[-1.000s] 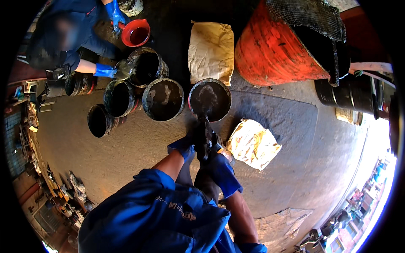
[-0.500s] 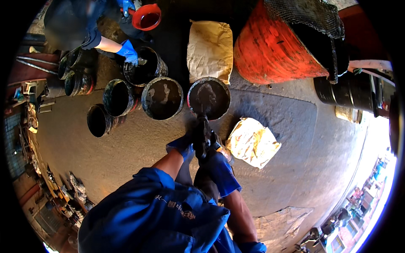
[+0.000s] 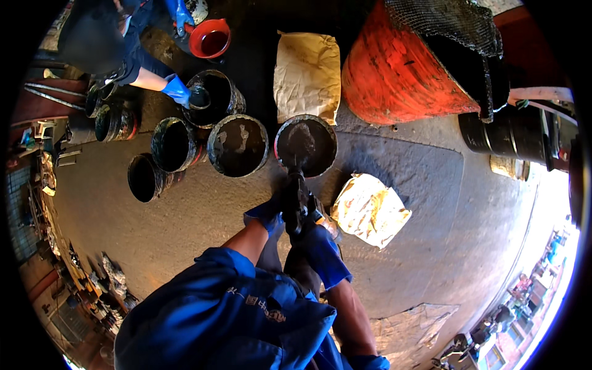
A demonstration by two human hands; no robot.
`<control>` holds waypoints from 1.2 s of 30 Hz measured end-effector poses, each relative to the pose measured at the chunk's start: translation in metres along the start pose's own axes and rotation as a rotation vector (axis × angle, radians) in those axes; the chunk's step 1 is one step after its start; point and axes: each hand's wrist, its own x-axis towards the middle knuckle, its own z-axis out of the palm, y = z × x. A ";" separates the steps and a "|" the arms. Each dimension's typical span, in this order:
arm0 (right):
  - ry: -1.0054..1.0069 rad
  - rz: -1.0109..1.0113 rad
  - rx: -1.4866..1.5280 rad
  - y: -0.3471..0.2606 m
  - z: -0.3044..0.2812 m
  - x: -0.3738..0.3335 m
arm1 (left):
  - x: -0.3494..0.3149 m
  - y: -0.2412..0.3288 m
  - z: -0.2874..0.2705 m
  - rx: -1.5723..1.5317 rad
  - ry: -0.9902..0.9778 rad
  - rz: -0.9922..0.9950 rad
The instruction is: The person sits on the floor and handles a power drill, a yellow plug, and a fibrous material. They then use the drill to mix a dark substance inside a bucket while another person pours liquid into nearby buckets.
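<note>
My left hand (image 3: 266, 213) and my right hand (image 3: 322, 248), both in blue gloves, are closed around a black hand-held power mixer (image 3: 297, 206) in front of my body. The left hand is farther forward, the right one at the rear. From the tool a shaft reaches over the near rim of a round bucket (image 3: 277, 161) of dark liquid. The shaft's lower end is hidden, and the liquid shows a paler swirl. Just left of it stands another bucket (image 3: 213, 161) of dark liquid with light patches on its surface.
At upper left a person's gloved hand (image 3: 177, 91) holds a dark scoop (image 3: 199, 97) at a bucket (image 3: 235, 102); the other holds a red dipper (image 3: 209, 38). More buckets (image 3: 145, 179) stand left. Paper sacks (image 3: 307, 74) (image 3: 371, 209) lie nearby. A large red vessel (image 3: 394, 74) stands at upper right.
The other person's lower hand has shifted left, and a dark scoop now shows at it. Their red dipper has moved slightly left and nearer. My hands and the mixer stay almost in place.
</note>
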 end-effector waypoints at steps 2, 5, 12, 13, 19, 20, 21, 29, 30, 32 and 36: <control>0.000 -0.002 -0.006 0.000 0.001 -0.001 | -0.002 0.006 -0.003 0.253 -0.049 -0.031; 0.008 0.001 -0.009 0.005 0.005 -0.002 | -0.002 0.011 -0.007 0.605 -0.135 -0.156; -0.008 0.006 -0.007 -0.002 0.002 0.002 | -0.008 0.033 -0.022 0.750 -0.075 0.015; -0.044 0.049 -0.018 -0.004 -0.002 0.001 | -0.007 0.027 -0.020 0.699 -0.096 -0.007; 0.074 -0.038 -0.016 0.006 0.003 0.003 | 0.004 -0.001 -0.003 0.537 -0.093 -0.018; 0.073 -0.040 -0.015 0.006 0.006 0.004 | 0.004 0.002 -0.003 0.529 -0.055 0.013; 0.134 -0.066 -0.015 0.006 0.011 0.005 | 0.006 0.004 -0.002 0.545 -0.094 -0.013; 0.112 -0.060 -0.017 0.004 0.003 0.008 | 0.006 0.003 0.003 0.851 -0.113 -0.027; 0.115 -0.062 -0.016 0.006 0.003 0.008 | 0.004 0.000 0.004 0.825 -0.072 -0.001; 0.115 -0.066 -0.015 0.005 0.000 0.006 | 0.004 -0.004 0.004 0.798 -0.030 0.029; 0.072 -0.082 0.045 -0.006 -0.014 0.000 | 0.008 0.022 -0.015 0.389 -0.058 0.005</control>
